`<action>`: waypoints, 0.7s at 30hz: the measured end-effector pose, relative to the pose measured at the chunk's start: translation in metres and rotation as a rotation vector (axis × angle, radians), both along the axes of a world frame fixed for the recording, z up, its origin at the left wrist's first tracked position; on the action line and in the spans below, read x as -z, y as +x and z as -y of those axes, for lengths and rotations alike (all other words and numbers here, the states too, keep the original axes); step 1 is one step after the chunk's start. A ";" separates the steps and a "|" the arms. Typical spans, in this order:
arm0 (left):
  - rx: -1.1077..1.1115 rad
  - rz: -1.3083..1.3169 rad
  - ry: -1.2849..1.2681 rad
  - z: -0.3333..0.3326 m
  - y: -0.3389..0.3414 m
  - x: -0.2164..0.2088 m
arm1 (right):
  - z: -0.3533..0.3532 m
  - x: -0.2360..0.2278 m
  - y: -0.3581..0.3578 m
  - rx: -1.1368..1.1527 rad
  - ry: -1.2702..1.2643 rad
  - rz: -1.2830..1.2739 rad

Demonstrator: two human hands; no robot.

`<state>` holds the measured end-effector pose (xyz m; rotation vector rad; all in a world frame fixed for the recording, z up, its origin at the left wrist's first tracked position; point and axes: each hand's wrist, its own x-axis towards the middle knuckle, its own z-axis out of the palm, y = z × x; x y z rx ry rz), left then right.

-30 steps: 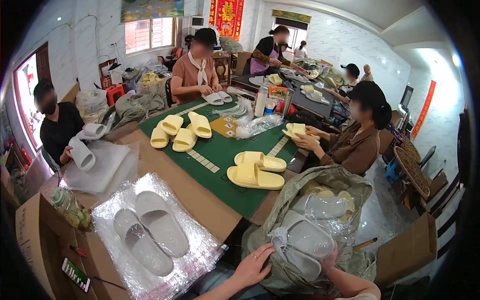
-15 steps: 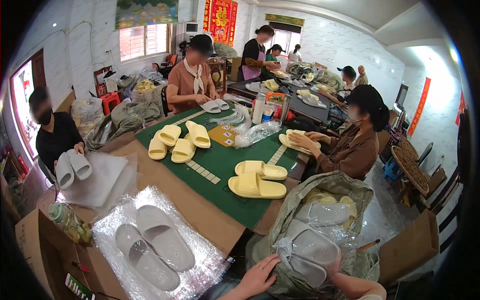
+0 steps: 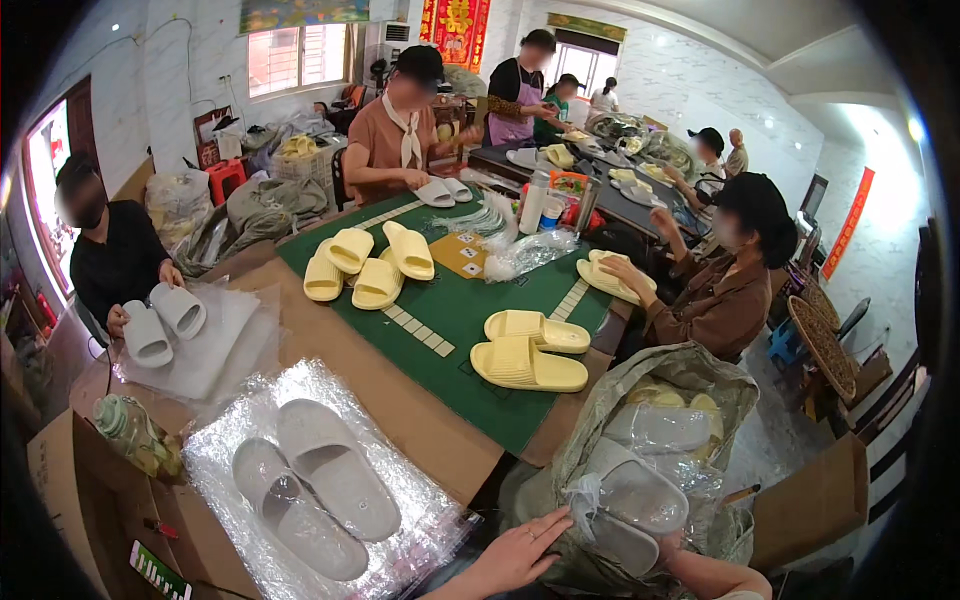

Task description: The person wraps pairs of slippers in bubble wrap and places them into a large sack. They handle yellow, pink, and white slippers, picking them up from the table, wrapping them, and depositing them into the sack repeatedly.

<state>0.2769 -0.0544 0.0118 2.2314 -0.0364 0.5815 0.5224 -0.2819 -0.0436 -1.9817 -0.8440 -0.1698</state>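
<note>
A pair of grey slippers (image 3: 645, 497) in a clear plastic bag lies at the mouth of a green woven sack (image 3: 575, 440), its bag gathered into a knot (image 3: 584, 493) on the left side. My right hand (image 3: 678, 556) grips this pair at its lower right edge, fingers mostly hidden. Beside the knot, my left hand (image 3: 527, 543) rests with fingers stretched out against the sack. Another bagged grey slipper (image 3: 655, 428) and yellow slippers (image 3: 705, 410) lie deeper in the sack. To the left, a second grey pair (image 3: 335, 490) sits on a stack of shiny clear bags (image 3: 225, 475).
Yellow slippers (image 3: 530, 362) stand on the green table mat (image 3: 430, 380). A lidded glass bottle (image 3: 130, 430), a cardboard box (image 3: 55, 480) and a phone (image 3: 155, 570) are at the lower left. Co-workers handle slippers around the table; another box (image 3: 815, 500) stands right.
The view has shifted slightly. At the left, a co-worker has lowered grey slippers onto the plastic sheets. The brown-sleeved co-worker has raised one hand from the yellow slippers. My hands keep nearly the same pose.
</note>
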 end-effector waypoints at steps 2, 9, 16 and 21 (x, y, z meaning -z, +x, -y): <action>0.040 -0.066 0.027 -0.007 -0.008 -0.010 | 0.001 -0.001 0.001 0.010 -0.017 0.018; 0.026 -0.037 -0.017 -0.011 -0.023 -0.009 | 0.013 -0.003 0.004 0.053 -0.052 0.034; -0.047 -0.088 0.034 -0.007 -0.037 0.004 | 0.002 -0.007 0.005 0.067 -0.076 0.067; -0.071 -0.068 -0.010 -0.008 -0.038 0.002 | -0.005 -0.007 0.004 0.079 -0.101 0.086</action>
